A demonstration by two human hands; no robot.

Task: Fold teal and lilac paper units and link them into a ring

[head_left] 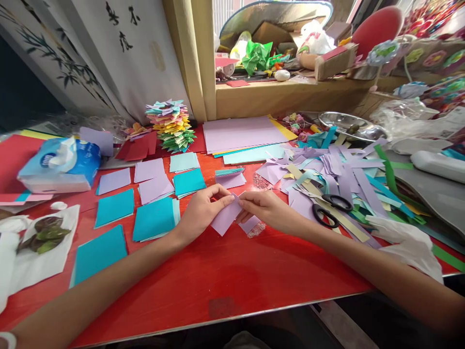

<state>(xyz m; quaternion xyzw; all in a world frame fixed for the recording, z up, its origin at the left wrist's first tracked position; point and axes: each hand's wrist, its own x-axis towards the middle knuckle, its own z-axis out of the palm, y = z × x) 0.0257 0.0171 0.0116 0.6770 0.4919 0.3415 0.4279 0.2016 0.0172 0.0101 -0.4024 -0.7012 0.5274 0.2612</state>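
A small lavender sheet of paper (225, 219) is held just above the red table. My left hand (203, 211) pinches its upper edge between thumb and fingers. On the other side, my right hand (267, 208) closes its thumb and fingertips on the same sheet near its top corner. Beneath my right fingers lies another lavender piece (250, 224). Just beyond my hands sits a small stack of folded lavender and teal papers (230, 177). To the left, teal squares (155, 218) and lavender squares (155, 187) are laid out in stacks.
Black-handled scissors (329, 211) lie on a heap of paper strips (341, 169) at the right. A tissue pack (61, 162) stands at the left. Behind are a tower of folded papers (170, 126), large lavender sheets (241, 135) and a metal bowl (350, 125). The red table (203, 286) ends in front.
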